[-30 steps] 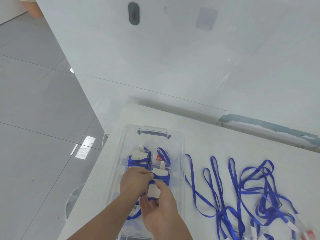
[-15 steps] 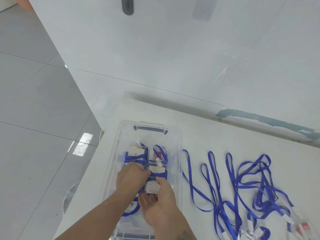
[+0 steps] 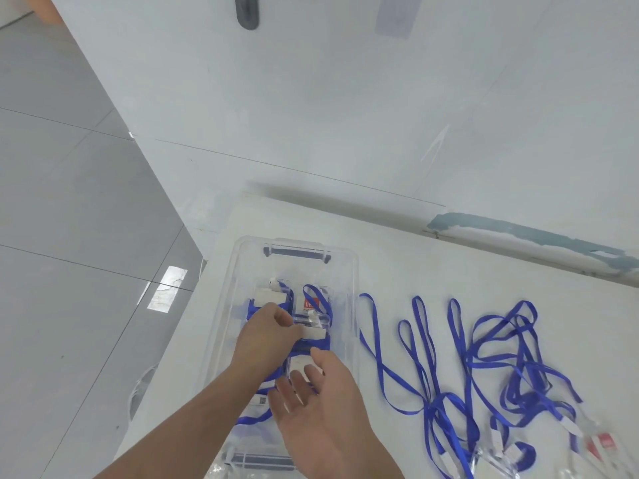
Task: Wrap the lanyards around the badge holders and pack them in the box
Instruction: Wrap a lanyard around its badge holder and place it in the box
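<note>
Clear plastic box (image 3: 350, 271): stood at the counter's (image 3: 432, 271) left end, already holding several wrapped badge holders (image 3: 273, 297).
Left hand (image 3: 264, 337): fingers curled, pinching a wrapped holder (image 3: 313, 333) inside the box.
Right hand (image 3: 316, 406): palm up, fingers loosely spread by a near bundle, gripping nothing.
Left to do: a tangle of loose lanyards (image 3: 484, 361) lay on the counter, right of the box, unwrapped.
Hard to make out: the count of packed bundles, hidden under the hands; near-right holders were cut off and blurred.

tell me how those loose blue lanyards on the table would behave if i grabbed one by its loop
The loose lanyards look like thin flat ribbon lying in limp curves, so one would probably hang floppy. They cross each other near the badge holders, so lifting one may well drag its neighbours. Each holder would likely dangle and swing.
</note>
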A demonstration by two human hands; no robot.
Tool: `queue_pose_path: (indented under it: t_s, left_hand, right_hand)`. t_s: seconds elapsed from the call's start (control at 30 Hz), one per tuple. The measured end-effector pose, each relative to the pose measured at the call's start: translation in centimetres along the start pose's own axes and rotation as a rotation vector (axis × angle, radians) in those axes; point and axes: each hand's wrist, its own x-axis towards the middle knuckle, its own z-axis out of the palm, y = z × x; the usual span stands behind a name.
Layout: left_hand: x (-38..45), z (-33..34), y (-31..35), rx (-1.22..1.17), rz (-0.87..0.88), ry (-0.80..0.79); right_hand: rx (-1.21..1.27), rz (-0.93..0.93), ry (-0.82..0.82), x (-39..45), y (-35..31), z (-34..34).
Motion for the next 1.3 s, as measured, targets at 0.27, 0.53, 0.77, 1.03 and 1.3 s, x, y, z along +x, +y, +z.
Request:
queue_pose_path:
  t_s: [0.27,0.53,0.77,1.03,1.3]
  left_hand:
    - [-1.9,-2.4,2.5,-0.316,0.125,0.104]
    - [-4.2,-3.9,4.9,-0.350,0.290,0.269]
    - [-8.4,-0.7,8.5,-0.331,0.415,0.188]
    - [-11.9,7.3,11.5,-0.223,0.517,0.045]
    - [-14.4,16.5,13.1,-0.023,0.554,-0.088]
  right_hand:
    - [-0.045,-0.218,-0.069,-2.7,-1.8,-1.1]
    - [-0.420,-0.752,-0.110,-2.4,-4.8,-5.9]
    - [-0.718,-1.184,0.095,-2.0,-9.7,-13.5]
    - [-0.869,-1.380,0.302,-1.0,-16.3,-23.0]
    - [-0.873,-1.399,0.435,-0.2,-22.3,-32.1]
